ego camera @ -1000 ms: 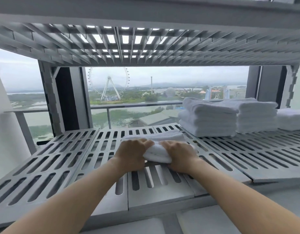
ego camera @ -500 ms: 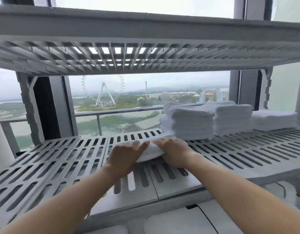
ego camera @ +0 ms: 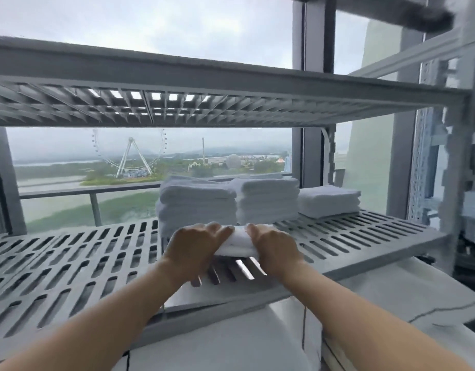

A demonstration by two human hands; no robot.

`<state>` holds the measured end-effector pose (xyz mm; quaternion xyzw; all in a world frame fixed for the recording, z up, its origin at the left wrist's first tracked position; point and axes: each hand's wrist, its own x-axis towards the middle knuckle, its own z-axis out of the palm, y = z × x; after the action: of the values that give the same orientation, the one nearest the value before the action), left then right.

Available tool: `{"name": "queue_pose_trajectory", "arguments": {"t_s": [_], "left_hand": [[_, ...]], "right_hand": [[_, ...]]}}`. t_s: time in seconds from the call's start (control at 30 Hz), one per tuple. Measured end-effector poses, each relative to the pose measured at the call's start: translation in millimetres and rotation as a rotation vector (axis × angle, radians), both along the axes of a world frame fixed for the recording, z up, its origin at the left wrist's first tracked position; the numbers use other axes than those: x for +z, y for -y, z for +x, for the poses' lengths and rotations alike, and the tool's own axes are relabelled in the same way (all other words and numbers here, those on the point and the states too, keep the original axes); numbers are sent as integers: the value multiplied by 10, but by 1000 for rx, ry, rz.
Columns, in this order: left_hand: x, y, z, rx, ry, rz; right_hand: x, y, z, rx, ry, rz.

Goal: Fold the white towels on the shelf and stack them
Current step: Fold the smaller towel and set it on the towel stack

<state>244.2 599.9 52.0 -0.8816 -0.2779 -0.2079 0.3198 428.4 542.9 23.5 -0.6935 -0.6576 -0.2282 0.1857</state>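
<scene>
A small folded white towel [ego camera: 237, 242] is held between both hands, just above the grey slotted shelf [ego camera: 84, 253]. My left hand [ego camera: 196, 247] grips its left end and my right hand [ego camera: 275, 249] grips its right end. Directly behind it stands a tall stack of folded white towels [ego camera: 197, 203]. A second stack of the same height [ego camera: 268, 199] stands to its right, and a low stack [ego camera: 328, 200] sits further right. Most of the held towel is hidden by my hands.
An upper slotted shelf [ego camera: 204, 105] hangs close overhead. A grey shelf post [ego camera: 456, 170] rises at the right. A window with a railing is behind the shelf. White marble surfaces [ego camera: 391, 298] lie below the shelf's front edge.
Both hands have carried the folded towel off the shelf surface and to the right, close to the front of the tall stack. My view has tilted upward.
</scene>
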Motion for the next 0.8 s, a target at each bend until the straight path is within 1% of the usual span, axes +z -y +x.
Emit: {"name": "queue_pose_trajectory", "arguments": {"t_s": [0.1,0.4,0.53,0.63,0.7,0.8], "left_hand": [[105,66,400,-40,-28,96],[260,-279,1420,-171,28,125],[190,-494,1814,-148,-41,70],[177,-605,2021,-119,-34,61],[195,-623,2154,-110,-37,98],[180,-656,2375,-59,-46,69]], "right_hand": [[53,84,422,-24,34,42],[240,-96,1499,-67,57,160],[182,-265,1869,-56,47,98],[205,-385,2074,-50,58,83],[217,-441,2220,-37,48,83],[213,-480,2469,-9,46,95]]}}
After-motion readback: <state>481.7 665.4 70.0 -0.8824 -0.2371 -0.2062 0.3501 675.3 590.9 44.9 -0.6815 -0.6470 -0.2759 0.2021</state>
